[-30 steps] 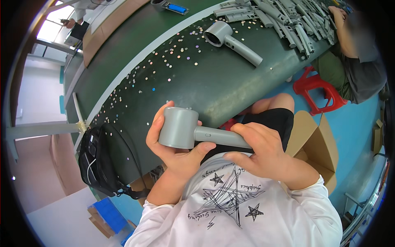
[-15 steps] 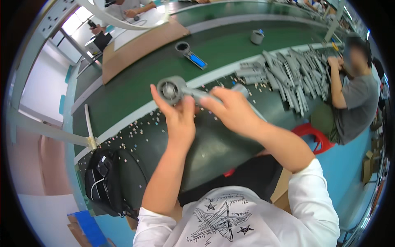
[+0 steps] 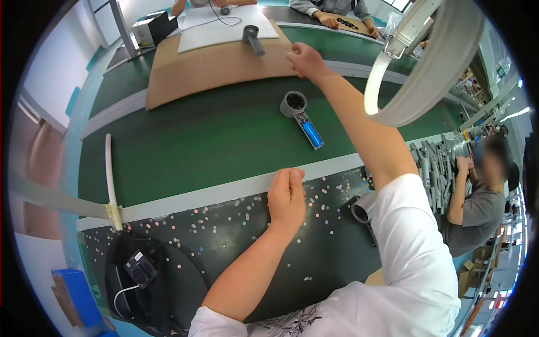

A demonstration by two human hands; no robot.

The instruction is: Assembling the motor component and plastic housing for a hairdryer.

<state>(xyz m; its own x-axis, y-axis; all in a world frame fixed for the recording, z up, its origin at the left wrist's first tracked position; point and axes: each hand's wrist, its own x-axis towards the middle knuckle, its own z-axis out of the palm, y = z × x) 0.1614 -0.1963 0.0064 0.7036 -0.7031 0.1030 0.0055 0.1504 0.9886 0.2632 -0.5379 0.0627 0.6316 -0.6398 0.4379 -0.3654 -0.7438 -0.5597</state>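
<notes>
My left hand (image 3: pixel 287 199) is a loose fist, thumb up against the curled fingers, above the near edge of the pale strip; nothing shows in it. Stretched far forward, my right hand (image 3: pixel 307 60) hovers by the edge of the brown cardboard sheet (image 3: pixel 191 80), fingers curled and no object visible in them. To its left, a grey round-headed device with a handle (image 3: pixel 254 39) rests across the edge of the white board and the cardboard. Between my hands, on the green belt, lies a similar device (image 3: pixel 293 104), its handle uncovered and a blue battery cell (image 3: pixel 312 133) showing.
Small pale discs litter the dark near surface, with a black bag (image 3: pixel 137 275) at left. A grey cylindrical housing (image 3: pixel 364 209) sits by my right sleeve; grey handle parts (image 3: pixel 432 168) are heaped beyond. A white curved band (image 3: pixel 426 73) hangs at upper right. Co-workers sit opposite and at right.
Both hands held a grey round-headed device before; now they are apart and a similar device lies on the board. My right arm has reached far forward. The view has shifted.
</notes>
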